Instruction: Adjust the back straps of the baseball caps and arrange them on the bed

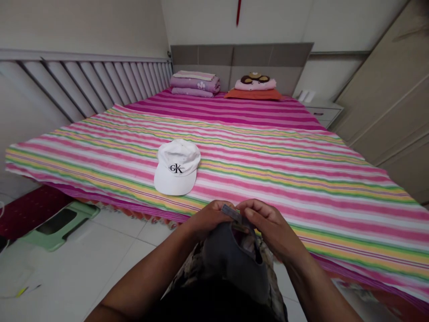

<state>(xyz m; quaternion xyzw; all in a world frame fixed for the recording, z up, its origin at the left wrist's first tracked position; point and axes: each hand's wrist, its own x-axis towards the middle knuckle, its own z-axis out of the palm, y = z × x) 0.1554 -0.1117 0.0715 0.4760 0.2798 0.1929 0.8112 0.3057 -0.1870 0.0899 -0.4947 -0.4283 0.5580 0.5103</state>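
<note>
A dark grey cap [219, 250] is held close to my body at the bottom middle, its back opening turned up. My left hand [212, 218] pinches the cap's grey back strap [232, 212] from the left. On the other side, my right hand [266, 223] has its fingers closed on the strap's right end, near the opening. The fingertips of both hands almost meet there. Beyond them, a white cap [177, 165] with black letters lies on the striped bed sheet [254, 172], brim toward me.
Folded purple bedding [194, 85] and a pink and orange stack [253, 93] sit by the headboard [214, 56]. A white railing [100, 82] runs along the left. The green stool [55, 230] stands on the floor at lower left; a white nightstand [323, 112] is at far right.
</note>
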